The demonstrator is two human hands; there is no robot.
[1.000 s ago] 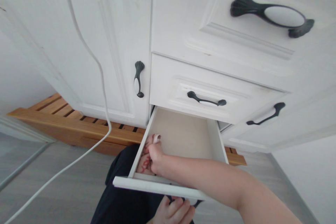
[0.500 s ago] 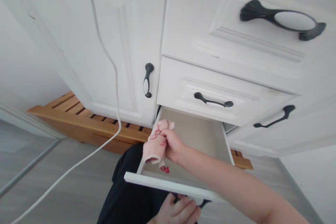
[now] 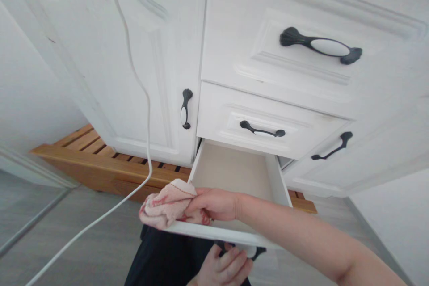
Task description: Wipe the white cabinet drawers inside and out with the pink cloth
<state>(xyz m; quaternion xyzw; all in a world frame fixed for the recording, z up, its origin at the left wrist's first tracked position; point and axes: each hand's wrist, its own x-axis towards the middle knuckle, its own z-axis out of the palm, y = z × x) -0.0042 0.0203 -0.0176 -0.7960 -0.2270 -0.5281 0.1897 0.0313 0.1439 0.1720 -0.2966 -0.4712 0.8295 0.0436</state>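
Note:
A white drawer [image 3: 231, 161] is pulled out at the bottom of the cabinet, its floor bare where it shows. My right hand [image 3: 216, 203] reaches across it from the right, closed on a pink cloth [image 3: 172, 201] with red markings. The bunched cloth lies over the drawer's front left corner and hangs partly outside. Below the front panel, my left hand [image 3: 224, 266] has its fingers wrapped round the dark drawer handle [image 3: 258, 254], which is partly covered by them.
Closed white drawers with dark handles [image 3: 263, 129] rise above, and a closed cabinet door [image 3: 161, 76] stands at left. A white cable [image 3: 149, 120] hangs down in front of it to the floor. The cabinet rests on a slatted wooden bench [image 3: 100, 161].
My right hand has brought the cloth from the drawer's left side wall toward me, onto the front left corner. The cloth is more bunched. My left hand stays on the handle.

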